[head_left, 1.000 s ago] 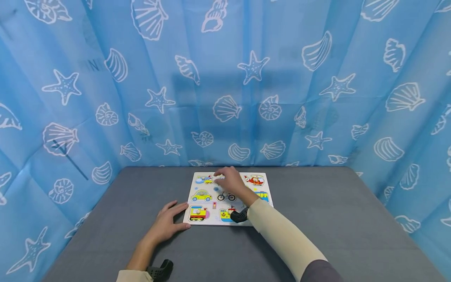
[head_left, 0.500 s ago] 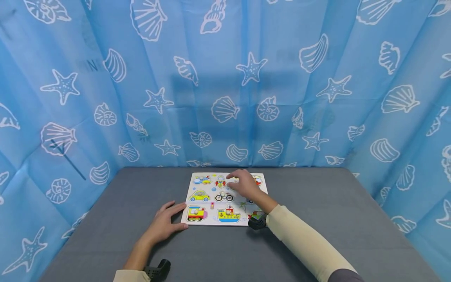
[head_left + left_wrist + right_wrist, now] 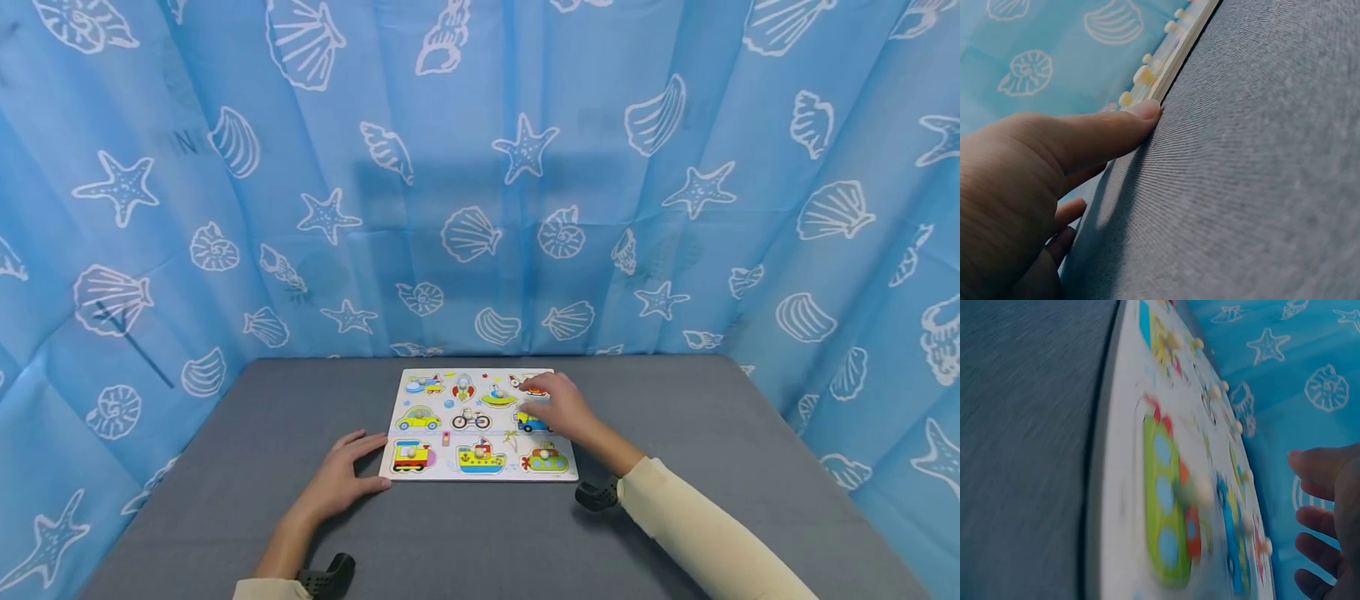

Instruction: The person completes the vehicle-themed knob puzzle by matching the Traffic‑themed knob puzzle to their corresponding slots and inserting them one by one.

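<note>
A white wooden peg puzzle board [image 3: 446, 463] lies on the table, its vehicle pieces fitted with round knobs. My left hand [image 3: 337, 473] rests at the board's left edge, and in the left wrist view its thumb [image 3: 1116, 131] touches the near corner. Over the board's right side hovers my right hand [image 3: 564, 410], fingers apart and nothing between them. It partly covers the helicopter [image 3: 528, 386] and the bus [image 3: 529, 423]. Just nearer lies the green submarine [image 3: 545, 459], blurred in the right wrist view. The boat [image 3: 480, 458], bicycle [image 3: 470, 420] and flying saucer [image 3: 497, 399] show fully.
A grey cloth-covered table [image 3: 465, 537] carries the board near its far edge. Behind it hangs a blue curtain [image 3: 420, 200] with white shell and starfish prints. Dark wrist mounts sit on both forearms.
My right hand has moved rightward over the board, from above the rocket and flying saucer to the helicopter and bus, uncovering those middle pieces. The left hand stays at the left edge.
</note>
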The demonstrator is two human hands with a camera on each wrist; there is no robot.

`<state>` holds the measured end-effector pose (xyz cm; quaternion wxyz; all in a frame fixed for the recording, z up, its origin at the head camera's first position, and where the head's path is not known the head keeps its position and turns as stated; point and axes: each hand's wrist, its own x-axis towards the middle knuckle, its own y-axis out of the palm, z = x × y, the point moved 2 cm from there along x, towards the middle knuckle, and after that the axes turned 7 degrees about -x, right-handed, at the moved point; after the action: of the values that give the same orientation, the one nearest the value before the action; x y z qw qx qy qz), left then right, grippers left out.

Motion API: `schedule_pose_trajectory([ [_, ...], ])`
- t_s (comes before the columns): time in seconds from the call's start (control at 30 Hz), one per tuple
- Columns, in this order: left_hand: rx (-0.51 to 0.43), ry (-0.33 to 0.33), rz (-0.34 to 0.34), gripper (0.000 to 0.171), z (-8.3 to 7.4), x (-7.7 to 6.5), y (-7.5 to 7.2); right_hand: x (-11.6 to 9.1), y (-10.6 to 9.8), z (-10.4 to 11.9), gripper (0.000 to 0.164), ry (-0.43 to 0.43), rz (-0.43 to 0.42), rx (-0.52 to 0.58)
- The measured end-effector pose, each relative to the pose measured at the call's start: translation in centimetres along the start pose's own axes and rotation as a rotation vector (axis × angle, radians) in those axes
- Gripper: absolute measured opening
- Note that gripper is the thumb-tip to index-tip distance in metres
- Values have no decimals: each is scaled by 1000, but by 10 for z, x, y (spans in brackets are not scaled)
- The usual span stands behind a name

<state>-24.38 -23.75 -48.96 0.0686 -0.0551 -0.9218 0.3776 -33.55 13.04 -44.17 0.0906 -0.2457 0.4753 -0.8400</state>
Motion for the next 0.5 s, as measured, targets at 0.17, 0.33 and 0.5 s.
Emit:
schedule_pose_trajectory([
  [0.17,12,18,-10,70,1,-2,-4,-24,-14,-21,33,0,-10,-50],
  [0.33,16,92,-41,67,4,-8,-11,-49,-28,-49,37,-35,-51,-142],
  [0.5,45,133,-86,66,12,-17,-19,-75,-48,-76,42,-39,-81,-228],
])
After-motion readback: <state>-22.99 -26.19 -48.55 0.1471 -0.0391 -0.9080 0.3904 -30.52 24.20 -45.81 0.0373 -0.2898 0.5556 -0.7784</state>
